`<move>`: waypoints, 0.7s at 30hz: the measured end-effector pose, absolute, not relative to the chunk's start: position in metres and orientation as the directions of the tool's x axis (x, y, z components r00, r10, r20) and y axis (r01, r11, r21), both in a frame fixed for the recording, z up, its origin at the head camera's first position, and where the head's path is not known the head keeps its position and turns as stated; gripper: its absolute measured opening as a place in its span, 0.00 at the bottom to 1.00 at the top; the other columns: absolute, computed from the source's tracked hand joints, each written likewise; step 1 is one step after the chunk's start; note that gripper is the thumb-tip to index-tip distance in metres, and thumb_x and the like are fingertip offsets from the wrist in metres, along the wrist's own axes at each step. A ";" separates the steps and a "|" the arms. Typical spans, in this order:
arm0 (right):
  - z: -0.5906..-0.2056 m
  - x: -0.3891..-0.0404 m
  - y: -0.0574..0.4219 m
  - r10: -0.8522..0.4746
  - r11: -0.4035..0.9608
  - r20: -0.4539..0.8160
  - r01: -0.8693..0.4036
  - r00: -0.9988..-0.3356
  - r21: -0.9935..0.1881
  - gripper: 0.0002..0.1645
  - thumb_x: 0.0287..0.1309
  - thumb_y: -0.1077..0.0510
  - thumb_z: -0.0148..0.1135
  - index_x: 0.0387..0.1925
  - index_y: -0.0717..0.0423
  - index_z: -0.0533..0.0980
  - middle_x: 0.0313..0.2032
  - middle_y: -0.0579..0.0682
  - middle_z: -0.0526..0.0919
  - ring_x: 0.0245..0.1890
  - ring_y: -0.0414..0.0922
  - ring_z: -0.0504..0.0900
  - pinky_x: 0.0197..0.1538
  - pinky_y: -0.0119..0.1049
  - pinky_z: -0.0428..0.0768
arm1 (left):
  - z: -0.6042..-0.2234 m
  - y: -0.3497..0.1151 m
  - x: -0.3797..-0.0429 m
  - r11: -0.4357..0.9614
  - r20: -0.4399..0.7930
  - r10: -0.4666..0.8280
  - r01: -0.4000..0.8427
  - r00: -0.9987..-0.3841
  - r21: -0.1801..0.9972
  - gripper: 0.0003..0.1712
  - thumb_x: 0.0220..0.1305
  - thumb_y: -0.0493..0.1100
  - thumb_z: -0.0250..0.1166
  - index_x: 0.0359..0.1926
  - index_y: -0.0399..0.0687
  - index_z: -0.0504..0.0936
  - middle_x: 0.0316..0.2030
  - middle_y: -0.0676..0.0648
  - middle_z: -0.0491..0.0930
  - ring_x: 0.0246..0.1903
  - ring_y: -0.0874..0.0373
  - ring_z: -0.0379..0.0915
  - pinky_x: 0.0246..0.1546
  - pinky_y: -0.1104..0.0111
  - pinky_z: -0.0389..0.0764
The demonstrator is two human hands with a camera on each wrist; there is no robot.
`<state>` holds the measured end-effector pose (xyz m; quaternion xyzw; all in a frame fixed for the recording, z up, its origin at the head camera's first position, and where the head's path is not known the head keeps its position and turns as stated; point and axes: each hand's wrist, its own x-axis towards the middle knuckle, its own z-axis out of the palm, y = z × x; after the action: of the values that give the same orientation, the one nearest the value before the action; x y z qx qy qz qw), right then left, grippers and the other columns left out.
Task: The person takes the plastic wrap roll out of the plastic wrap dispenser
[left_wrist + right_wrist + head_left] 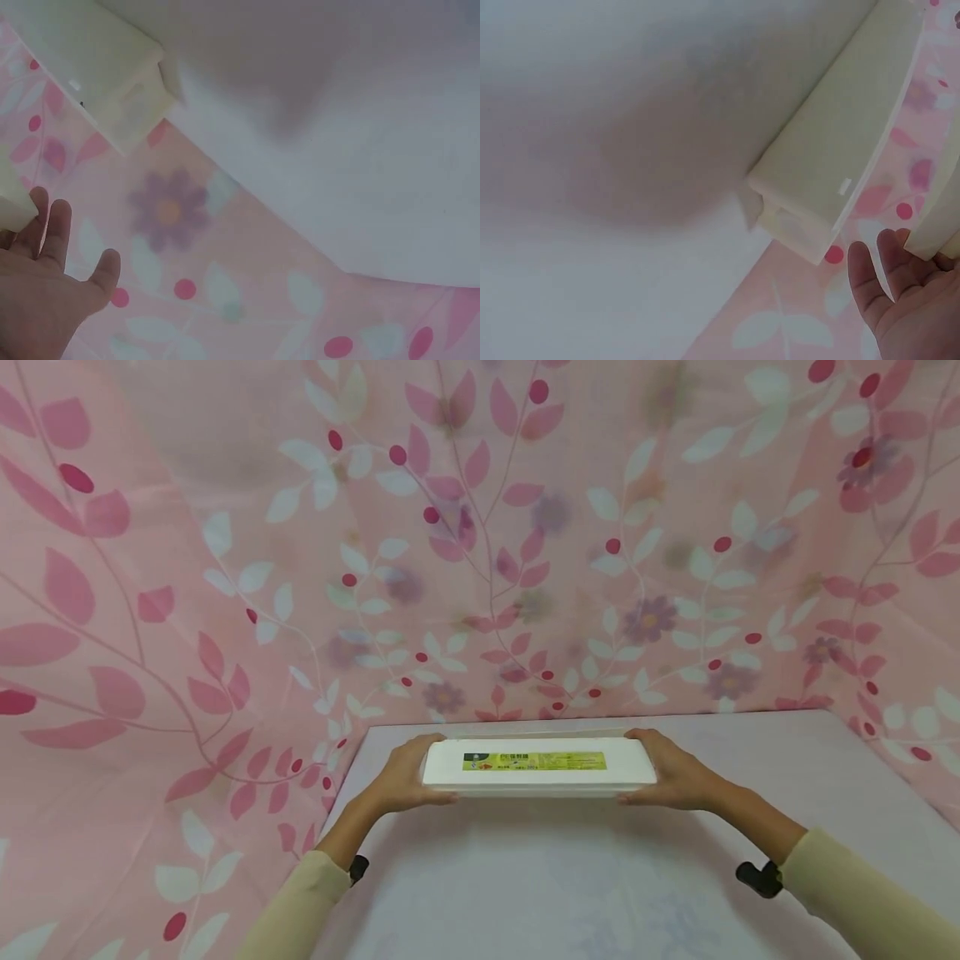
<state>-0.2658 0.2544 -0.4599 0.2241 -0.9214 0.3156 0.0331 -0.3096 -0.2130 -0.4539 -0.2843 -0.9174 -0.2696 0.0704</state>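
Both hands hold the long white lid (536, 774) of a cling film box up in front of me, its yellow-green label facing me. At the lid's left end, my left hand (405, 779) grips with fingers above and thumb below. My right hand (678, 779) does the same on the right end. In the left wrist view a corner of the lid (10, 201) shows against the fingers. A long white box body (94, 56) appears apart from it, and the right wrist view shows this body (832, 135) beside the hand too. The lid mostly hides the body from the head view.
A white-covered table (555, 877) lies beneath, its back edge just behind the lid. Pink floral cloth (480, 568) hangs at the back and both sides. Dark wrist devices (760, 878) sit near the sleeve cuffs.
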 end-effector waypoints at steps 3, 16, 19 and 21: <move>-0.463 -0.265 0.253 -0.402 0.733 0.191 -0.440 -0.895 -0.519 0.65 0.35 0.28 0.77 0.65 0.62 0.62 0.57 0.55 0.72 0.48 0.46 0.72 0.47 0.41 0.75 | -0.457 -0.215 -0.306 0.682 0.254 0.491 0.549 -0.833 0.483 0.53 0.33 0.64 0.81 0.62 0.55 0.70 0.53 0.54 0.77 0.49 0.59 0.71 0.54 0.53 0.72; -0.468 -0.248 0.242 -0.432 0.672 0.134 -0.418 -0.892 -0.611 0.63 0.39 0.36 0.80 0.69 0.62 0.61 0.56 0.58 0.70 0.42 0.45 0.73 0.39 0.31 0.79 | -0.480 -0.227 -0.298 0.657 0.289 0.475 0.554 -0.831 0.511 0.52 0.30 0.71 0.80 0.57 0.58 0.74 0.47 0.61 0.80 0.43 0.64 0.74 0.48 0.59 0.76; -0.468 -0.247 0.242 -0.428 0.667 0.147 -0.422 -0.892 -0.615 0.64 0.36 0.39 0.82 0.69 0.62 0.61 0.54 0.59 0.69 0.40 0.44 0.73 0.37 0.30 0.79 | -0.481 -0.227 -0.299 0.660 0.309 0.481 0.571 -0.821 0.489 0.51 0.31 0.72 0.79 0.58 0.59 0.74 0.47 0.62 0.80 0.43 0.64 0.73 0.49 0.58 0.76; -0.468 -0.248 0.243 -0.426 0.661 0.146 -0.417 -0.893 -0.623 0.64 0.34 0.39 0.83 0.68 0.61 0.62 0.53 0.58 0.69 0.39 0.44 0.72 0.36 0.30 0.79 | -0.482 -0.226 -0.299 0.661 0.307 0.478 0.567 -0.823 0.491 0.51 0.31 0.71 0.80 0.58 0.59 0.74 0.47 0.62 0.80 0.42 0.64 0.73 0.49 0.57 0.76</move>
<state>-0.2480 0.2430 -0.4685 0.2313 -0.9113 0.3404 -0.0062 -0.2990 -0.2261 -0.4823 -0.2878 -0.9081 -0.2944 0.0757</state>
